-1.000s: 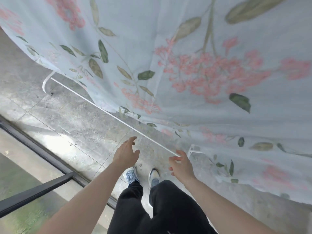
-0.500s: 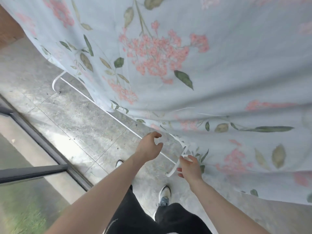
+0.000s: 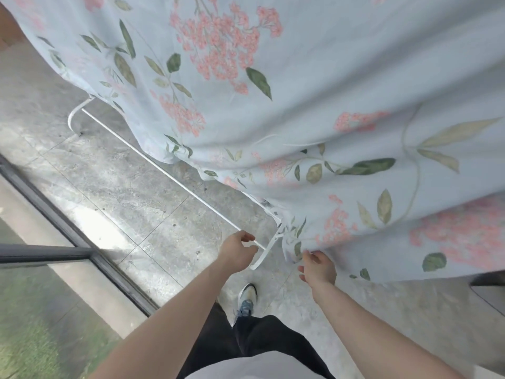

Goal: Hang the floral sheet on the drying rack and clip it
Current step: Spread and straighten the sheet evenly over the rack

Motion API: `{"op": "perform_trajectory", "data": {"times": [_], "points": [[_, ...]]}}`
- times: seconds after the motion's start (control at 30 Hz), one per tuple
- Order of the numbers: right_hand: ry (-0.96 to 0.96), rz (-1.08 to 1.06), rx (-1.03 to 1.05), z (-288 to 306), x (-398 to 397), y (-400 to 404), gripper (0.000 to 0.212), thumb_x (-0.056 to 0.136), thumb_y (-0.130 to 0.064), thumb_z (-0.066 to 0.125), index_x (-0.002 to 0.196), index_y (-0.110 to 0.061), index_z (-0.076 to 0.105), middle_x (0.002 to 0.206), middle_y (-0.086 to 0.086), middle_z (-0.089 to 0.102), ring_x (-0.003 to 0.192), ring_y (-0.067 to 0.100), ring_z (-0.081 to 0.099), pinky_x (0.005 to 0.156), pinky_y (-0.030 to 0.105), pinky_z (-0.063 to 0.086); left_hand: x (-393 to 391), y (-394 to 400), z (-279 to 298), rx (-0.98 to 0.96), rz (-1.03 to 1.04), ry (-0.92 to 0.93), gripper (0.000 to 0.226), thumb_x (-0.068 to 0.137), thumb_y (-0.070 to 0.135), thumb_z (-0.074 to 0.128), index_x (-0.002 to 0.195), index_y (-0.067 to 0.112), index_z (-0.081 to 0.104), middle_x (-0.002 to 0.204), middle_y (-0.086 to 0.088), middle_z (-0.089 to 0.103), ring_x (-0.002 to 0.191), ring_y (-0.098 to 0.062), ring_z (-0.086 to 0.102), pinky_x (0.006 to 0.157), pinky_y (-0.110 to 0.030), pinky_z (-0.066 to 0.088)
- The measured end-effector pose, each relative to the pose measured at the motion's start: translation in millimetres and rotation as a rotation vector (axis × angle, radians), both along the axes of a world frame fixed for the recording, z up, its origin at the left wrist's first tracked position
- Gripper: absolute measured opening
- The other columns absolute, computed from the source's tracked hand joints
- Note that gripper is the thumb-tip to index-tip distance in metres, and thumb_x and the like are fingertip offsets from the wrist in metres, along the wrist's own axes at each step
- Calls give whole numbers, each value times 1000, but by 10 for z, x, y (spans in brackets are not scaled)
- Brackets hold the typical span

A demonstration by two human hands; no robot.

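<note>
The floral sheet (image 3: 314, 99), pale blue with pink flowers and green leaves, hangs draped over the white drying rack and fills the top and right of the view. Only the rack's low floor bar (image 3: 164, 170) and its two curved feet show below the hem. My left hand (image 3: 237, 251) hovers in front of the bar's near end, fingers curled and apart, holding nothing. My right hand (image 3: 318, 266) is at the sheet's lower hem, its fingertips touching the fabric edge with fingers spread. No clip is visible.
Grey tiled floor lies under the rack. A dark metal door track and frame (image 3: 68, 231) run diagonally at the left, with grass beyond. My legs in black trousers and one shoe (image 3: 247, 298) are below the hands.
The view has swung so the sheet sits further right. My right hand has moved from the rack's near foot to the sheet's hem. My left hand stays curled near the bar's end.
</note>
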State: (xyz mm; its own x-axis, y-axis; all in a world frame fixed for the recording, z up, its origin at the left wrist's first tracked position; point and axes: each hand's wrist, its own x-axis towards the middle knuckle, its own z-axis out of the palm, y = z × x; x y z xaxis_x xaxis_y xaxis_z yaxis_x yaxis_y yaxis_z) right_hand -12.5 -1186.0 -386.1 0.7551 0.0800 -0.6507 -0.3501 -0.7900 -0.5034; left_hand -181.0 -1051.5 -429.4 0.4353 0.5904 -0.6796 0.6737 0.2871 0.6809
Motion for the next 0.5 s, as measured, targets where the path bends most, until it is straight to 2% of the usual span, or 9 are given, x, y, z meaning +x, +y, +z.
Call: {"op": "perform_trajectory", "data": {"times": [0.03, 0.07, 0.13, 0.17, 0.23, 0.3, 0.33, 0.43, 0.5], "points": [[-45, 24, -1, 21, -16, -1, 12, 99, -30, 67, 103, -20, 69, 114, 5, 73, 69, 17, 73, 76, 45, 65, -34, -13, 3, -13, 11, 2, 29, 94, 25, 68, 123, 22, 66, 131, 5, 62, 97, -19, 71, 69, -26, 51], [-74, 34, -4, 28, -30, 6, 8, 99, -26, 66, 95, -20, 70, 111, 5, 75, 69, 17, 73, 77, 46, 64, -63, -18, 8, -20, 21, 1, 27, 94, 25, 69, 121, 22, 66, 130, 5, 63, 101, -20, 71, 76, -30, 54], [-101, 69, 9, 89, -62, 46, 5, 96, -26, 70, 98, -21, 69, 119, 1, 72, 81, 20, 74, 82, 48, 63, -82, -8, 18, -26, 35, 1, 24, 93, 25, 70, 117, 23, 67, 127, 5, 65, 103, -21, 71, 87, -36, 57], [-116, 103, 2, 98, -76, 78, 22, 92, -30, 75, 110, -21, 66, 130, -2, 67, 95, 23, 73, 88, 46, 61, -83, 8, 29, -27, 40, -1, 23, 93, 25, 70, 116, 24, 67, 126, 5, 65, 102, -21, 72, 89, -36, 57], [-113, 167, -46, 81, -85, 143, 76, 80, -40, 85, 141, -17, 47, 146, -1, 51, 123, 28, 61, 97, 40, 52, -62, 40, 71, -21, 46, -9, 20, 93, 24, 69, 113, 25, 67, 123, 6, 66, 102, -21, 72, 87, -36, 57], [-105, 159, -83, 115, -72, 258, 105, 71, -46, 90, 152, -14, 31, 146, 5, 45, 128, 33, 55, 97, 42, 49, -49, 64, 113, -10, 53, -19, 17, 92, 24, 69, 108, 27, 66, 122, 7, 66, 105, -22, 71, 82, -33, 54], [-100, 156, -104, 108, -48, 296, 103, 72, -46, 89, 151, -12, 33, 143, 8, 47, 126, 34, 55, 95, 42, 49, -46, 63, 136, -4, 61, -23, 16, 91, 23, 70, 107, 27, 67, 121, 7, 66, 105, -22, 71, 78, -32, 52], [-81, 157, -131, 71, 50, 366, 64, 91, -42, 71, 138, -3, 53, 136, 17, 60, 123, 37, 60, 94, 39, 48, -63, 64, 210, 9, 104, -29, 15, 91, 22, 71, 106, 26, 68, 118, 8, 66, 101, -22, 72, 73, -31, 50], [-16, 225, -148, -23, 89, 301, 64, 91, -51, 60, 129, 0, 58, 126, 18, 68, 116, 36, 65, 96, 38, 53, -79, 74, 212, 16, 137, -18, 16, 91, 22, 70, 107, 25, 69, 117, 8, 67, 101, -22, 72, 74, -32, 53]]}}
